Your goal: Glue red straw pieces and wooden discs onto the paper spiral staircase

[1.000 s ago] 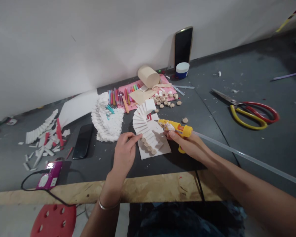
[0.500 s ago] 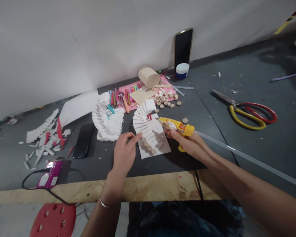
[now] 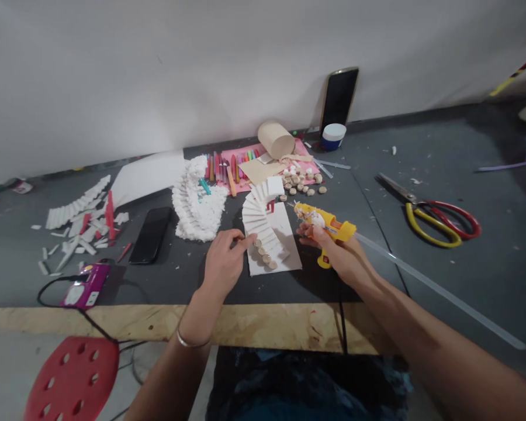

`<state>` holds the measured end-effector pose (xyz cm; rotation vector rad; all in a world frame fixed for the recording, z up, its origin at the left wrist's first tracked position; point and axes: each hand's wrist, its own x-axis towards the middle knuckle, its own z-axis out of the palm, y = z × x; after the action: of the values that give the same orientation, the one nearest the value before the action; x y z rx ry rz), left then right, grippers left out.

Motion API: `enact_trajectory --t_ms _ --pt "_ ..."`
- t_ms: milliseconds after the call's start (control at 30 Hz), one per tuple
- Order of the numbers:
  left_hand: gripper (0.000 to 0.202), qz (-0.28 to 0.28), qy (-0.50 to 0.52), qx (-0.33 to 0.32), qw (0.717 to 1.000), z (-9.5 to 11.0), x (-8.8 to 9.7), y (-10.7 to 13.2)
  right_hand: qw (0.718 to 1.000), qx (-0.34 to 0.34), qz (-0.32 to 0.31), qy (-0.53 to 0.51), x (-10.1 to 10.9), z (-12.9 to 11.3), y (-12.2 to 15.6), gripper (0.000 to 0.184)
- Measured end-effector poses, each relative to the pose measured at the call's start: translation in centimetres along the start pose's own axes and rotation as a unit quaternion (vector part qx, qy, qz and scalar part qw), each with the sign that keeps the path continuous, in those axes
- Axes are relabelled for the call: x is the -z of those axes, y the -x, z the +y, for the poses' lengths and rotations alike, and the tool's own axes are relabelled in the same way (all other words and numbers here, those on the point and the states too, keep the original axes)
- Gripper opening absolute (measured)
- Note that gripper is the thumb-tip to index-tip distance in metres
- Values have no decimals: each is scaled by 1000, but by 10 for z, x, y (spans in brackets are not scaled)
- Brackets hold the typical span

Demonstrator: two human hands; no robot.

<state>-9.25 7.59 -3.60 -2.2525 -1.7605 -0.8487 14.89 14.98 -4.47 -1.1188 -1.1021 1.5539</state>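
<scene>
A small curved staircase (image 3: 258, 217) of white steps stands on a white card (image 3: 284, 228). A row of small round beige discs (image 3: 263, 255) runs along its lower left edge. My left hand (image 3: 224, 260) is closed, with its fingertips against the upper end of that row; whatever they pinch is hidden. In my right hand (image 3: 339, 248) is a yellow glue gun (image 3: 326, 222), its nozzle pointing left, just right of the stairs and apart from them. Stringy dried glue clings to its front. A long clear glue stick (image 3: 438, 289) sticks out of its back.
Loose beige discs (image 3: 304, 188) and crayons (image 3: 219, 168) lie behind the stairs. White crumbly steps (image 3: 197, 204), a black phone (image 3: 151, 234) and white scraps (image 3: 83, 234) are to the left. Scissors (image 3: 433, 216) lie right. A second phone (image 3: 339, 102) leans on the wall.
The glue gun's nozzle has drawn slightly right, away from the stairs. My left fingertips stay by the disc row. The whole view has shifted a little.
</scene>
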Motion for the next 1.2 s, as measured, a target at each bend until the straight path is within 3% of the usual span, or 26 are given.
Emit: enact_trajectory --t_ms 267,367,467,600,700,800,1033,1100,1200 --pt "43 9 12 17 1000 3 -1 2 999 48 -3 -5 5 2 -3 43" --pt "39 77 40 40 995 3 4 -1 998 55 20 -20 8 -4 -4 43" --pt "26 174 44 113 977 0 13 -2 996 62 60 -38 13 -13 -7 42" --pt "25 189 50 193 961 -2 20 0 990 71 113 -55 20 -21 -13 44" --pt "31 173 28 166 970 6 24 0 987 74 130 -56 23 -23 -16 45" --pt "24 174 15 111 978 21 28 -2 988 72 130 -47 22 -24 -16 46" --pt "18 161 24 70 984 55 46 4 988 59 110 -88 19 -30 -12 47" --pt "14 148 43 69 986 58 54 -4 985 57 127 -103 21 -33 -13 48" --pt "18 103 50 37 993 60 62 -39 979 58 154 -123 25 -39 -16 46"
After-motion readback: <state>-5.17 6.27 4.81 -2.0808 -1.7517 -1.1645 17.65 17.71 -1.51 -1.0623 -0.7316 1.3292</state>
